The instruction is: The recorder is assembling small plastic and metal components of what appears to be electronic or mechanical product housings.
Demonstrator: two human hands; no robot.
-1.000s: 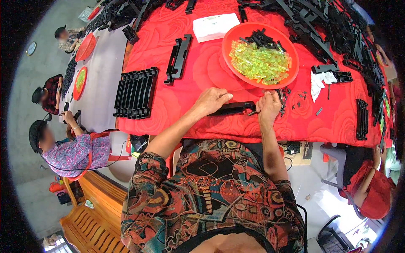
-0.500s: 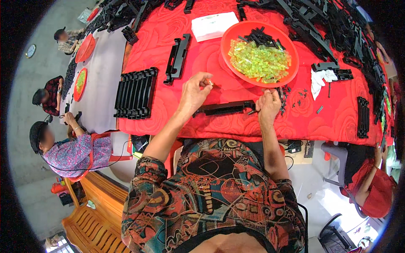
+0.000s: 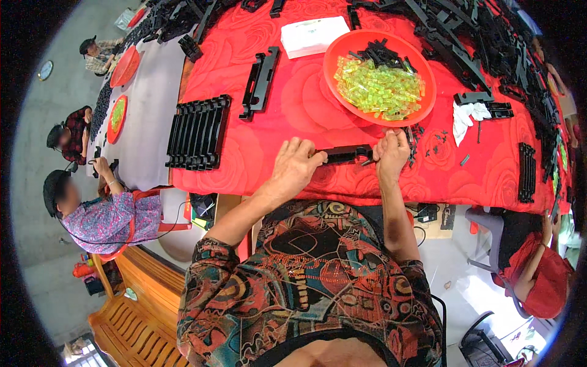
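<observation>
Left hand: the left hand (image 3: 296,164) is at the near end of the bar, fingers curled and thumb out towards it, can't make out if it's really pinching anything
Right hand: the right hand (image 3: 392,153) is bunched up around the other end, fingers pressed together on it
Black bar: the black plastic bar (image 3: 343,154) sits between the two hands, roughly level, near the front edge of the worktop
Worktop: the worktop (image 3: 306,101) has a red rose-patterned cloth on it
Red bowl: a round red bowl (image 3: 332,76) just beyond the right hand, loaded with clear yellow-green plastic pieces (image 3: 379,92), plus small black pieces (image 3: 383,54) at the far side
Black bits: tiny black scraps (image 3: 435,148) scattered right of the right hand
Bar row: a neat row of black bars (image 3: 199,133) off to the left, side by side, with one lone black bar (image 3: 260,82) angled just beyond it
White stuff: a white paper stack (image 3: 315,37) by the bowl, crumpled white cloth (image 3: 466,119) further right
Big pile: a messy heap of black plastic parts (image 3: 452,40) at the far right
</observation>
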